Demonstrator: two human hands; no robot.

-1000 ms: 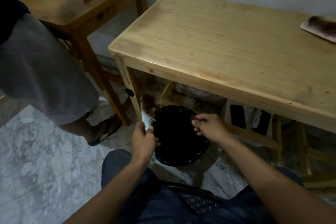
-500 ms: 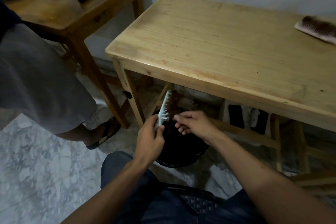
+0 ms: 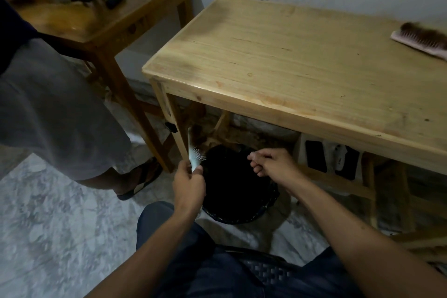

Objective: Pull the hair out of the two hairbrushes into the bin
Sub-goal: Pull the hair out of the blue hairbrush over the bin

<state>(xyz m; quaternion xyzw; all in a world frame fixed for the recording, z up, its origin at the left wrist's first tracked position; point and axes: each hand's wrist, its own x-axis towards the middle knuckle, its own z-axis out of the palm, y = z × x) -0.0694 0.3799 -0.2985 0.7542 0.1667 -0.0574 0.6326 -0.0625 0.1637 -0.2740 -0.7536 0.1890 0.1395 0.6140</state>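
Gripping a brush left-handed over the bin, I pinch my right hand, contents unclear; next, release, then pluck again.

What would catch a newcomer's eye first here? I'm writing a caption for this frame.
Low in the middle, the left hand holds a pale hairbrush upright at the rim of the black bin on the floor, while the right hand hangs curled over the bin's mouth. On the light wooden table above, at its far right, a pink hairbrush lies matted with brown hair.
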